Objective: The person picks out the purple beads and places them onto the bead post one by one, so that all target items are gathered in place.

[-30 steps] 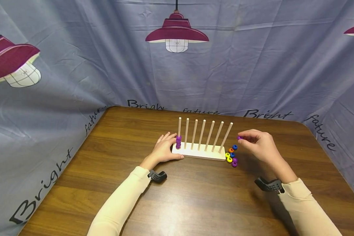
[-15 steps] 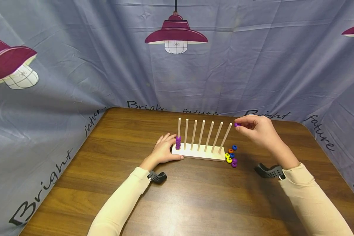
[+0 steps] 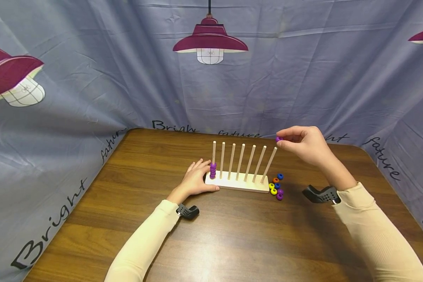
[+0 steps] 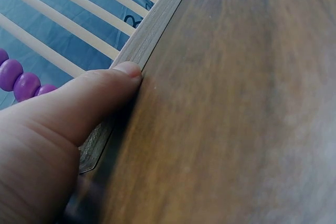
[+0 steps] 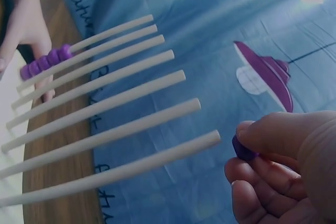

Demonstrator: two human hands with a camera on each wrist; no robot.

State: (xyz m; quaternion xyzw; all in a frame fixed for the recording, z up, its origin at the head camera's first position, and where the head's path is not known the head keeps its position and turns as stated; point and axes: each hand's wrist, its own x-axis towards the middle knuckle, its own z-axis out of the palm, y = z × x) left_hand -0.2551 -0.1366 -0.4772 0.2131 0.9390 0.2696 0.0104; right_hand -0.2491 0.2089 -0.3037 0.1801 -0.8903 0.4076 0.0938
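A pale wooden peg rack (image 3: 237, 182) with several upright rods stands on the table. Several purple beads (image 3: 213, 171) are stacked on its leftmost rod. My left hand (image 3: 195, 182) holds the rack's left end, thumb along the front edge and fingers behind; in the left wrist view the thumb (image 4: 100, 90) lies against the base's side. Between thumb and fingertips, my right hand (image 3: 306, 145) pinches a purple bead (image 5: 243, 149). That bead is just above and right of the rightmost rod's tip (image 5: 212, 137), apart from it.
Beside the rack's right end lie loose beads: blue (image 3: 280, 176), orange (image 3: 275, 180), yellow (image 3: 273, 191) and purple (image 3: 280, 197) ones. The wooden table (image 3: 211, 231) reaches back to a printed grey-blue curtain (image 3: 289, 78).
My right hand has risen from beside the loose beads and shifted slightly left, carrying the purple bead up to rod-tip height. The left hand and rack have stayed put.
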